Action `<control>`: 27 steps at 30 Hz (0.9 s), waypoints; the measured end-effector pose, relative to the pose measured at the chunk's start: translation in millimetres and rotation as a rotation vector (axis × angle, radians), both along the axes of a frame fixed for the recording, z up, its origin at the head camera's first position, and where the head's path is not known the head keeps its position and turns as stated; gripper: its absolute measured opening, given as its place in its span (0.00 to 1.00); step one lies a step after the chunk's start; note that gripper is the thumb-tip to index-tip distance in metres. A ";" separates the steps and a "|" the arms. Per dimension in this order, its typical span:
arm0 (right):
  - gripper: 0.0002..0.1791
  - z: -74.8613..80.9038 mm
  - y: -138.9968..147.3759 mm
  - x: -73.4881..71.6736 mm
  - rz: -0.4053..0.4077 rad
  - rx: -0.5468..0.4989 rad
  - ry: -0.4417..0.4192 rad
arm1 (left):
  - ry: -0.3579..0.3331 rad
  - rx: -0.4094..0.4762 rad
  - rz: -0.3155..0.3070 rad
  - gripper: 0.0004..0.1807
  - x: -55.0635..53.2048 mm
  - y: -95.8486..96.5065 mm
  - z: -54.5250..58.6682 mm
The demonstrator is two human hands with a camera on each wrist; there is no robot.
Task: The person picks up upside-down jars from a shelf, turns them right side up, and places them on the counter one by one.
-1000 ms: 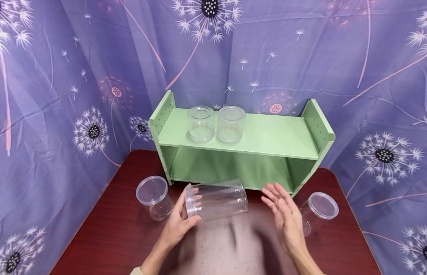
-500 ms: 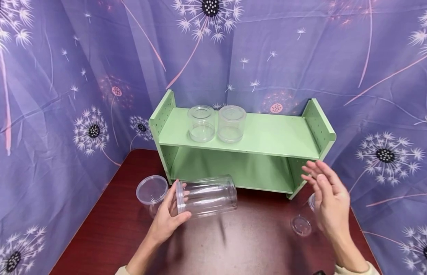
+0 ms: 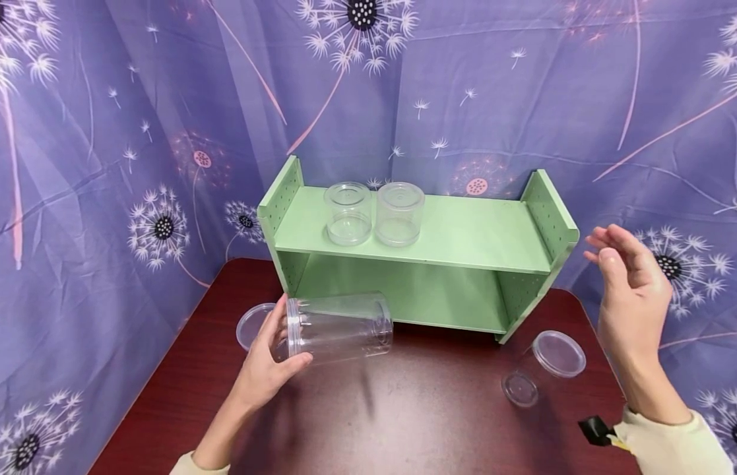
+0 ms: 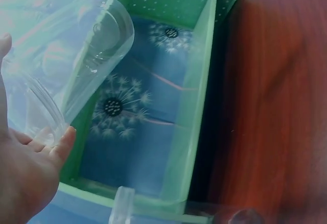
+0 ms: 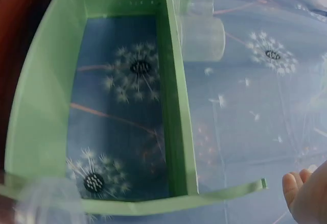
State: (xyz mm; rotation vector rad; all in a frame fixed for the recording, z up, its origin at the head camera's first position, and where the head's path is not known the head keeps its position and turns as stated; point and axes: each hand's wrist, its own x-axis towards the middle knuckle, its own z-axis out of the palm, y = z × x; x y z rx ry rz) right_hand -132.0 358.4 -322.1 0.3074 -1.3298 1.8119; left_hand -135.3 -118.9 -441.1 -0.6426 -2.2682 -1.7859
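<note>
A large clear plastic jar (image 3: 343, 328) lies sideways in the air before the green shelf, its base pointing right. My left hand (image 3: 262, 369) grips it round its lid end, the thumb in front and the fingers behind. In the left wrist view the same jar (image 4: 99, 45) slants up past the shelf's edge. Off to the right, my right hand (image 3: 637, 303) is raised, its fingers loosely bent around nothing. Nearest below it stands a lidded clear jar (image 3: 558, 355) on the table. Another lidded jar (image 3: 253, 326) is partly hidden behind my left hand.
The green two-tier shelf (image 3: 481, 234) stands at the table's back. Two short clear jars, one (image 3: 348, 214) left of the other (image 3: 400, 214), sit on its upper tier. The dark red table (image 3: 439, 409) is bounded by a purple dandelion-print curtain (image 3: 107, 198).
My left hand has carried the large jar leftward and slightly up, now overlapping the left jar. My right hand has moved away right and upward, uncovering the right jar.
</note>
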 end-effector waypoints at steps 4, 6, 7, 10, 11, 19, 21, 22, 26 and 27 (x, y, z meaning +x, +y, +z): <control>0.17 8.0 10.2 -11.4 -0.081 0.098 -0.074 | -0.027 -0.035 0.028 0.58 -1.9 -8.3 10.4; 0.17 10.4 14.4 -17.2 -0.131 0.156 -0.124 | -0.043 -0.058 0.048 0.58 -2.6 -11.7 14.5; 0.17 11.3 16.3 -20.0 -0.156 0.181 -0.150 | -0.046 -0.066 0.052 0.57 -2.9 -13.2 16.4; 0.17 13.1 21.0 -28.2 -0.241 0.268 -0.226 | -0.044 -0.097 0.075 0.57 -3.5 -16.4 21.3; 0.18 13.5 22.3 -30.8 -0.265 0.299 -0.248 | -0.040 -0.107 0.081 0.56 -3.7 -17.2 22.7; 0.20 7.4 28.6 -46.1 -0.435 0.616 -0.406 | -0.017 -0.168 0.089 0.55 -9.0 -18.5 28.8; 0.21 4.8 28.9 -48.8 -0.447 0.664 -0.421 | -0.014 -0.193 0.091 0.56 -11.0 -17.8 30.3; 0.21 3.6 28.9 -49.9 -0.454 0.683 -0.427 | -0.018 -0.210 0.093 0.56 -11.8 -17.4 31.0; 0.22 -0.4 28.8 -54.5 -0.477 0.740 -0.417 | -0.045 -0.269 0.095 0.57 -15.1 -15.0 34.5; 0.22 -1.5 28.8 -55.3 -0.483 0.750 -0.411 | -0.058 -0.284 0.094 0.58 -15.9 -14.3 34.9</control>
